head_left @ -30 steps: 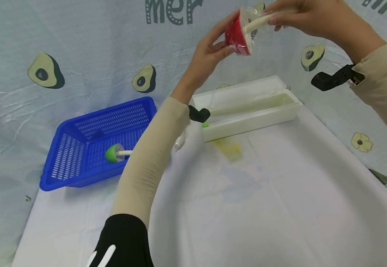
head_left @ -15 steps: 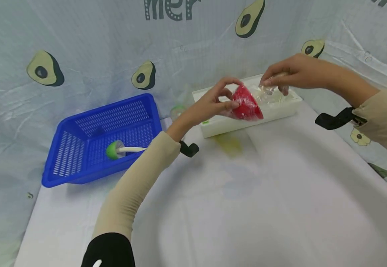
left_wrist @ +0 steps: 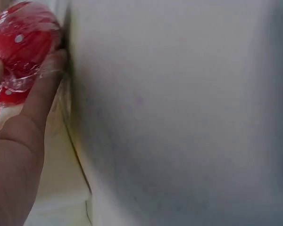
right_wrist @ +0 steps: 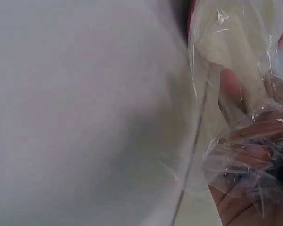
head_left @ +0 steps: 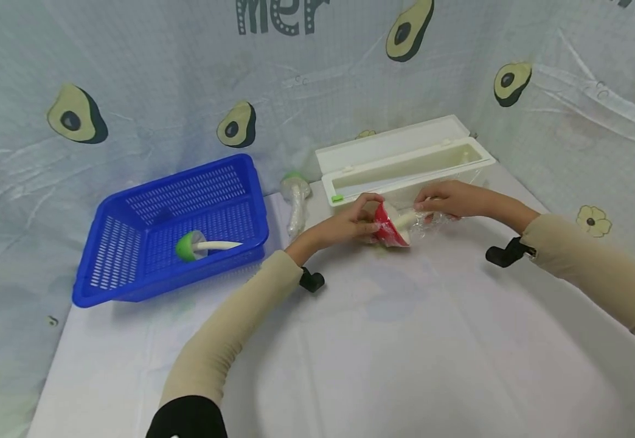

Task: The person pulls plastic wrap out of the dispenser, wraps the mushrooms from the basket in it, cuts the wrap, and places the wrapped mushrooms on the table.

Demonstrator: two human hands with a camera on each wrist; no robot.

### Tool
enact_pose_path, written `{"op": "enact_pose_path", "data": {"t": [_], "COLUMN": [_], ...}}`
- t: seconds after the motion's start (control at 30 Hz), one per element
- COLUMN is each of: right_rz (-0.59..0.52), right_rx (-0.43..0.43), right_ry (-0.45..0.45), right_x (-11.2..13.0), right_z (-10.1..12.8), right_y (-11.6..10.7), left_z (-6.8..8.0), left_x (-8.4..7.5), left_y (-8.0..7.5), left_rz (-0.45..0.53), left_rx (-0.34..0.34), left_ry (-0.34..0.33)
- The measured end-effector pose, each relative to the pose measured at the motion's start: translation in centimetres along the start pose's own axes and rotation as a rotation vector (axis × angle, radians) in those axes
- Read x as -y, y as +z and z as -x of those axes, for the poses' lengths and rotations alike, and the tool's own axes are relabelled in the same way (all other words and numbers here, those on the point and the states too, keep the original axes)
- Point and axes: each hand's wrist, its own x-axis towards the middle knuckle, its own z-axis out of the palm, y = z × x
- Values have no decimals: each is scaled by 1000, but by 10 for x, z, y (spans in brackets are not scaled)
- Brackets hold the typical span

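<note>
So the wrapped red mushroom toy lies sideways on the desk, just near of the white box: cap left, pinched by left hand; stem right, right hand gripping cling film.

A white table fills the space in front of me, its surface smooth and a little glossy, with a faint yellowish stain near the middle. It is closed in on three sides by a pale blue-grey cloth backdrop, creased and hanging loosely, printed with halved avocados and small cream flowers. Dark lettering runs along the top edge of the back panel, cut off by the frame. On the right side a sheet of clear plastic lies over the cloth and catches the light. The lighting is even and soft, throwing only weak shadows on the tabletop.
</note>
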Motion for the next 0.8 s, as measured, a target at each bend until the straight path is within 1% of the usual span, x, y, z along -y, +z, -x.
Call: {"op": "enact_pose_path", "data": {"t": [0.07,0.17,0.23,0.3,0.33,0.4,0.5,0.57,0.63,0.7,0.8], "right_rz": [-15,-14,13,22,24,34,99,179,298,402,551], "right_rx": [-10,4,13,40,53,60,40,-6,-57,-109,-205], "right_ry": [-11,-41,-62,-83,-87,-71,-75,-98,-182,-302,-493], "right_x": [-10,-22,-27,-31,-33,-36,-41,-41,-41,-39,-36], "right_z": [-4,-3,5,16,23,37,51,58,62,63,59], "right_y": [7,10,6,1,-3,-9,-15,-16,-16,-14,-10], "left_z": [0,2,2,1,-1,-4,-7,-9,-11,-13,-14], "left_x": [2,0,-3,-4,-4,-5,-8,-11,-14,-15,-16], "left_y": [3,9,14,17,20,24,29,32,34,37,40], "left_rz": [-77,-213,-291,-369,-413,-459,-547,-606,-666,-718,-752], "left_rx": [-29,-56,-56,-69,-82,-105,-142,-147,-136,-123,-116], "left_ry": [3,14,36,65,80,96,88,64,38,8,-29]}}
